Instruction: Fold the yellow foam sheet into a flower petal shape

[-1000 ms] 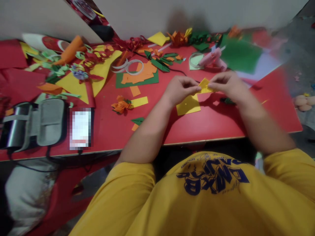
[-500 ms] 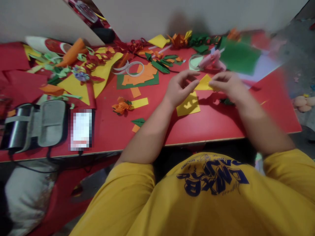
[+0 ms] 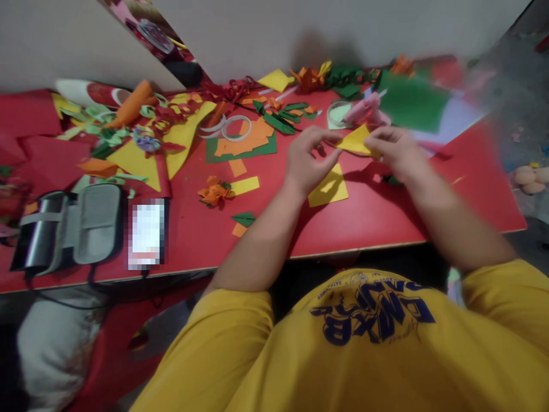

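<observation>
Yellow paper piece (image 3: 355,140): folded to a rough triangle, held above the red table (image 3: 386,212), between the two hands. Shape flatter and wider than a second ago, when it sat as a small crumpled square; raised slightly toward the far edge since then.

Left hand (image 3: 311,157): fingertips pinching the left tip of the yellow paper piece, thumb beneath. Half a second ago fingers spread and apart from the paper; now closed back on it.

Right hand (image 3: 397,151): grasping the right edge of the same piece, fingers curled over it. Grip unchanged through all three moments; outline blurred.

Yellow square sheet (image 3: 328,187): flat on the table directly beneath the hands, partly in their shadow. Position unchanged.

Pink glue gun (image 3: 364,109): just beyond the hands, beside a clear tape roll (image 3: 339,111).

Green sheet (image 3: 412,103): beyond the right hand, blurred.

Orange paper flower (image 3: 213,190): left of the left hand, well apart; yellow strip (image 3: 244,185) just beside it.

Orange scraps on green sheet (image 3: 242,140): beyond and left of the left hand, with white tape rings (image 3: 234,127) touching its far edge.

Grey case (image 3: 68,226) and phone (image 3: 146,232): far left of the left forearm, near the table's near edge.
</observation>
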`<state>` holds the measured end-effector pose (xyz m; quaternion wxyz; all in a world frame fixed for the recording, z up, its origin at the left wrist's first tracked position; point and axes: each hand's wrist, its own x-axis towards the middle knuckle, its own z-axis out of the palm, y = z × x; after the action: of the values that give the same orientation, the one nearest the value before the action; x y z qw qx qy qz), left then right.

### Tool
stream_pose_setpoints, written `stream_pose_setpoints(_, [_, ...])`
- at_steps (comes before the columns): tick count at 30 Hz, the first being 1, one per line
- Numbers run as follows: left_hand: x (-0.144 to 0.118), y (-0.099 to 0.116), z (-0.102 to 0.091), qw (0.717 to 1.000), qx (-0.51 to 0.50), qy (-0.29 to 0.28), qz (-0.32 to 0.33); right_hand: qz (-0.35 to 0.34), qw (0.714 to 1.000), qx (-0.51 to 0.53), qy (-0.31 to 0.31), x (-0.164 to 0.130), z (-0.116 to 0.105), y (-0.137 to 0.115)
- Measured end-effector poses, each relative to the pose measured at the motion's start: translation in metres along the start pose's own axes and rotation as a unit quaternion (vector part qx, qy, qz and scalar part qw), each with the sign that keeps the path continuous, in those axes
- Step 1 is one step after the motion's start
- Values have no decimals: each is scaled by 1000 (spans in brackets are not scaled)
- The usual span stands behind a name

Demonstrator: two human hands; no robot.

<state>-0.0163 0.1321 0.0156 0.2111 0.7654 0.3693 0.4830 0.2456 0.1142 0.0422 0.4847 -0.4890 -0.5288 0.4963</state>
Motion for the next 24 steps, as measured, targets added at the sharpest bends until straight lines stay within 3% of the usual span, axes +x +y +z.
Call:
stream_pose_setpoints(11, [-7, -21, 22, 981, -165, 37, -96, -10, 998, 64, 7, -3, 17, 17])
stream_pose_setpoints(18, [-10, -9, 20, 993, -76, 67, -60, -36, 999, 13, 19, -8, 20, 15])
stream_pose_setpoints(24, [-12, -14, 23, 994, -47, 80, -62, -75, 997, 5, 29, -14, 26, 17])
